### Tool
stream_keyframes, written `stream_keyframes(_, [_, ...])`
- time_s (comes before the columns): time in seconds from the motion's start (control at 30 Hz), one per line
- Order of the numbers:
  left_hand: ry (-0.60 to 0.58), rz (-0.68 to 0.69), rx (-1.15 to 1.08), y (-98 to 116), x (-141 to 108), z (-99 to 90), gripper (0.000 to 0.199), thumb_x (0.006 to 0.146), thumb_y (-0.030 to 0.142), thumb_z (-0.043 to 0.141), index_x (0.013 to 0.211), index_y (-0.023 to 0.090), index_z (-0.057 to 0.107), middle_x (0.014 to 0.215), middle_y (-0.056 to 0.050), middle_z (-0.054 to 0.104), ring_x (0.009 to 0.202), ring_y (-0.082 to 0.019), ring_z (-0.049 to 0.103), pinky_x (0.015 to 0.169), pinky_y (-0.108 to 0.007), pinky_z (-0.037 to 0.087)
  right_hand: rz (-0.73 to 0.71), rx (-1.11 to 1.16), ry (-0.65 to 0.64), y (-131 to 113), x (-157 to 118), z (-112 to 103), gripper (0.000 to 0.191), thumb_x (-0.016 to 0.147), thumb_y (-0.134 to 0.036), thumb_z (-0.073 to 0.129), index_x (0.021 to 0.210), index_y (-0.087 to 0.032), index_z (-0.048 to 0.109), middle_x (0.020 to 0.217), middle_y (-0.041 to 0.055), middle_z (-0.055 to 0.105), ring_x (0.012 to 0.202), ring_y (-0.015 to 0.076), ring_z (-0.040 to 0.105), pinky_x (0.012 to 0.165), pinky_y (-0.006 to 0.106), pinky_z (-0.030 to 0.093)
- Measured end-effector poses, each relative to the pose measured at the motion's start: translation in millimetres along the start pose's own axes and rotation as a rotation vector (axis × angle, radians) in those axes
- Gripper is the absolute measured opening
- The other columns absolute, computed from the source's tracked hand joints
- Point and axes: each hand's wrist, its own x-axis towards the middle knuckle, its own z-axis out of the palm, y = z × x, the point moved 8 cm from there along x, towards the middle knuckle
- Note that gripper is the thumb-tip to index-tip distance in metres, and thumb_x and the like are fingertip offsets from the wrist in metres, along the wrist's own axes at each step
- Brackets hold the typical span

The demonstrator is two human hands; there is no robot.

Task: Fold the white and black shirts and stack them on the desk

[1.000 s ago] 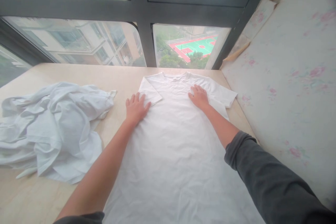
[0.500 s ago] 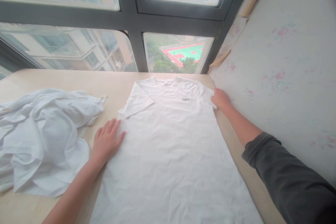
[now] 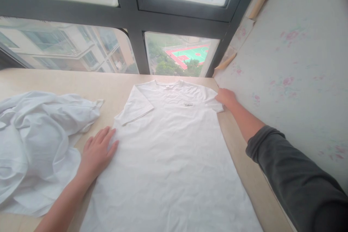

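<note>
A white T-shirt (image 3: 168,159) lies spread face up, its neckline towards the window and a small dark print on the chest. My left hand (image 3: 96,150) rests with its fingers spread on the shirt's left edge, below the left-side sleeve, thumb on the cloth. At the far right, my right hand (image 3: 226,97) has its fingers closed at the upper edge of the other sleeve (image 3: 214,103); the fingertips are partly hidden. That sleeve shows some creases near the shoulder.
A crumpled heap of white cloth (image 3: 40,145) lies left of my left hand. The pale wooden surface (image 3: 114,90) ends at a dark window frame (image 3: 174,21). Close on the right stands a wall with flowered paper (image 3: 293,61), peeling near the window corner.
My right hand has moved from the sleeve's hem up to its upper edge, and the sleeve's end now shows below it. My left hand stays at the shirt's edge. The view has shifted slightly.
</note>
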Motion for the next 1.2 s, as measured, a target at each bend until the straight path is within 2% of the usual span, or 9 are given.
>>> stream_keyframes(0.17, [0.007, 0.0, 0.005, 3, -1, -2.7, 0.067, 0.097, 0.05, 0.02, 0.144, 0.014, 0.05, 0.155, -0.016, 0.044, 0.145, -0.032, 0.038, 0.118, -0.055, 0.028, 0.02, 0.072, -0.007, 8, -2, -9, 0.054, 0.077, -0.023, 0.064, 0.129, -0.009, 0.061, 0.115, 0.0213, 0.069, 0.1, 0.0293, 0.067, 0.081, 0.036, 0.05])
stream_keyframes(0.37, [0.007, -0.007, -0.004, 3, -2, -2.0, 0.067, 0.097, 0.05, 0.02, 0.144, 0.014, 0.05, 0.156, -0.015, 0.044, 0.146, -0.031, 0.037, 0.118, -0.053, 0.027, -0.065, 0.118, 0.072, 2, -18, -36, 0.043, 0.079, -0.02, 0.063, 0.121, -0.014, 0.067, 0.117, 0.0132, 0.07, 0.107, 0.0262, 0.064, 0.088, 0.032, 0.048])
stream_keyframes(0.5, [0.017, 0.003, -0.015, 5, -2, -3.8, 0.066, 0.097, 0.049, 0.021, 0.143, 0.013, 0.051, 0.155, -0.016, 0.044, 0.146, -0.032, 0.037, 0.118, -0.054, 0.028, -0.184, 0.173, 0.157, -38, -42, -65, 0.045, 0.08, -0.016, 0.061, 0.125, -0.017, 0.065, 0.121, 0.0107, 0.069, 0.11, 0.0244, 0.062, 0.095, 0.032, 0.046])
stream_keyframes(0.6, [0.024, 0.003, -0.021, 6, -2, -5.5, 0.063, 0.098, 0.048, 0.022, 0.143, 0.013, 0.051, 0.155, -0.017, 0.045, 0.146, -0.032, 0.037, 0.118, -0.055, 0.029, -0.397, 0.381, 0.098, -82, -71, -74, 0.049, 0.083, -0.025, 0.065, 0.131, -0.022, 0.061, 0.123, 0.0072, 0.068, 0.094, 0.0191, 0.065, 0.086, 0.029, 0.05])
stream_keyframes(0.7, [0.026, 0.0, -0.023, 6, -2, -6.4, 0.062, 0.098, 0.047, 0.023, 0.142, 0.014, 0.052, 0.154, -0.017, 0.046, 0.145, -0.033, 0.038, 0.117, -0.055, 0.029, -0.448, 0.563, 0.023, -98, -91, -65, 0.049, 0.087, -0.036, 0.062, 0.134, -0.024, 0.059, 0.121, 0.0056, 0.068, 0.084, 0.0159, 0.065, 0.078, 0.028, 0.052])
stream_keyframes(0.87, [0.021, 0.006, -0.02, 7, -2, -7.2, 0.064, 0.097, 0.047, 0.022, 0.142, 0.015, 0.051, 0.154, -0.016, 0.046, 0.144, -0.033, 0.04, 0.118, -0.054, 0.028, -0.33, 0.585, 0.141, -66, -101, -29, 0.032, 0.086, -0.025, 0.054, 0.113, -0.016, 0.068, 0.116, 0.0102, 0.069, 0.094, 0.0197, 0.066, 0.092, 0.035, 0.051])
stream_keyframes(1.03, [0.03, -0.004, -0.038, 6, -1, -7.6, 0.059, 0.097, 0.045, 0.026, 0.142, 0.017, 0.05, 0.154, -0.016, 0.046, 0.145, -0.032, 0.039, 0.118, -0.056, 0.029, -0.3, 0.593, 0.215, -35, -128, 9, 0.051, 0.075, -0.013, 0.053, 0.125, -0.016, 0.061, 0.131, 0.0125, 0.062, 0.121, 0.0236, 0.058, 0.102, 0.038, 0.047])
stream_keyframes(1.1, [0.032, -0.009, -0.046, 6, -1, -7.5, 0.057, 0.096, 0.045, 0.028, 0.142, 0.021, 0.05, 0.153, -0.015, 0.047, 0.145, -0.032, 0.039, 0.118, -0.055, 0.029, -0.265, 0.595, 0.233, -28, -135, 20, 0.055, 0.074, -0.014, 0.054, 0.128, -0.016, 0.058, 0.13, 0.0139, 0.063, 0.119, 0.0249, 0.059, 0.1, 0.039, 0.048])
stream_keyframes(1.2, [0.037, -0.014, -0.067, 6, -1, -8.0, 0.055, 0.094, 0.045, 0.032, 0.144, 0.026, 0.047, 0.153, -0.012, 0.048, 0.145, -0.032, 0.04, 0.118, -0.056, 0.029, -0.167, 0.584, 0.232, -21, -134, 29, 0.054, 0.079, -0.024, 0.058, 0.133, -0.016, 0.055, 0.117, 0.012, 0.069, 0.102, 0.0243, 0.066, 0.092, 0.038, 0.051])
